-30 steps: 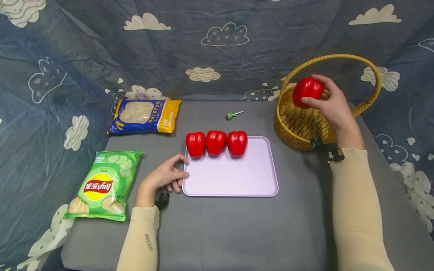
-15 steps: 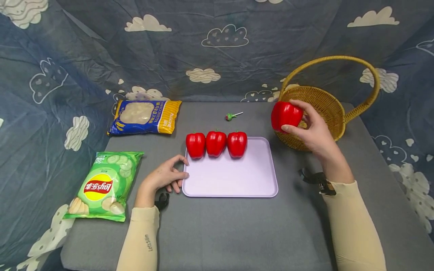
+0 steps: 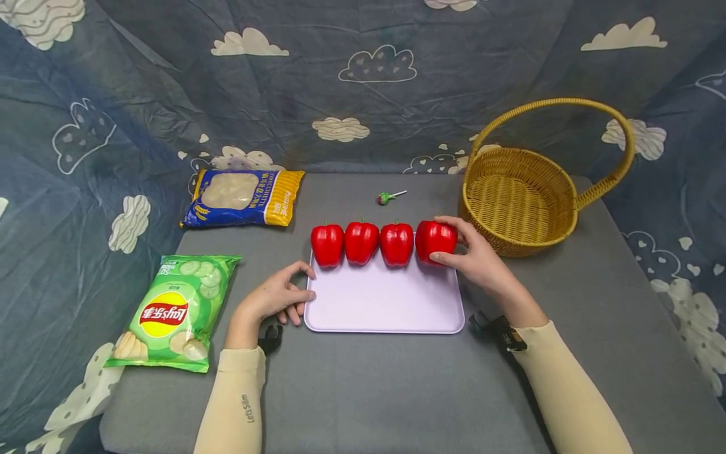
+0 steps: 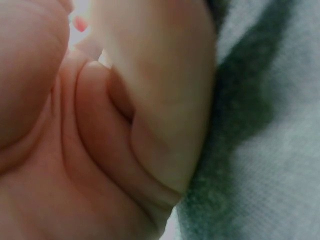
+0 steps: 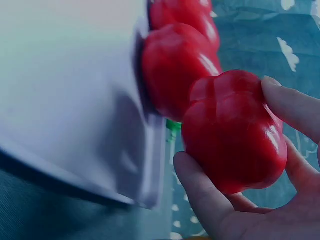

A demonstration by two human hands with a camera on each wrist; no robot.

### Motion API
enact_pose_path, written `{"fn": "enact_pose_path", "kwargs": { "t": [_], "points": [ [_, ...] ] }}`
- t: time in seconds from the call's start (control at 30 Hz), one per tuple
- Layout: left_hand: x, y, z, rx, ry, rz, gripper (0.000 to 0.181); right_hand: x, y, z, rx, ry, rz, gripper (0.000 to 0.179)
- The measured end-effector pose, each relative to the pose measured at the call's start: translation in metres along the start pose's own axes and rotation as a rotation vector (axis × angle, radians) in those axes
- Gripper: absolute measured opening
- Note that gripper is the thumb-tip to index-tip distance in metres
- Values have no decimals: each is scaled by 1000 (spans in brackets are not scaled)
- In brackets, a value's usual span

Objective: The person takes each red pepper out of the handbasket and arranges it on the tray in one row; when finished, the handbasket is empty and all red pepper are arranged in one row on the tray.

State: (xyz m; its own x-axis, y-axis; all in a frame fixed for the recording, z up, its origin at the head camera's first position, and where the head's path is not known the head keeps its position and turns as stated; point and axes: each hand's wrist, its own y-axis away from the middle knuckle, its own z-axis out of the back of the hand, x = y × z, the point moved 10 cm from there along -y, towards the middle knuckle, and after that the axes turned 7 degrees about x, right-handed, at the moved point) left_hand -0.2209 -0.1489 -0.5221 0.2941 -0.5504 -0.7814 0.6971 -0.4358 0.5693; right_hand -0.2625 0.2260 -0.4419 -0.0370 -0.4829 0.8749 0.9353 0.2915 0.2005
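Observation:
My right hand grips a glossy red bell pepper between thumb and fingers at the back right corner of a pale lilac tray. In the right wrist view this bell pepper shows beside the others, and a shadow falls on the tray. Whether it touches the tray I cannot tell. Three more red bell peppers stand in a row along the tray's back edge. My left hand holds the tray's left rim with thumb and index finger; the left wrist view shows mostly its palm and curled fingers.
A wicker basket with a tall handle stands at the back right. Behind the tray lies a lollipop. On the left are a blue and yellow pasta bag and a green chip bag. A cloud-patterned cloth hangs behind.
My right hand has carried the bell pepper from over the basket leftward and down to the tray's back right corner. The left hand keeps its place at the tray.

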Motion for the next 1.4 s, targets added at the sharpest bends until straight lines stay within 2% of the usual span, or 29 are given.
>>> {"fn": "enact_pose_path", "kwargs": {
  "t": [0.13, 0.63, 0.8, 1.13, 1.4],
  "points": [
    [0, 1, 0, -4, -8, -2, 42, -4, -3, -7, 0, 15, 3, 77],
    [1, 0, 0, 2, -1, 3, 41, -18, -12, -10, -25, 85, -21, 74],
    [0, 0, 0, 3, -2, 9, 42, -18, -12, -11, -30, 101, -22, 74],
    [1, 0, 1, -6, -4, 15, 41, -17, -15, -13, -33, 196, -6, 73],
    [0, 0, 0, -3, -13, -12, 41, -13, -15, -15, -43, 232, 35, 72]
  ]
}}
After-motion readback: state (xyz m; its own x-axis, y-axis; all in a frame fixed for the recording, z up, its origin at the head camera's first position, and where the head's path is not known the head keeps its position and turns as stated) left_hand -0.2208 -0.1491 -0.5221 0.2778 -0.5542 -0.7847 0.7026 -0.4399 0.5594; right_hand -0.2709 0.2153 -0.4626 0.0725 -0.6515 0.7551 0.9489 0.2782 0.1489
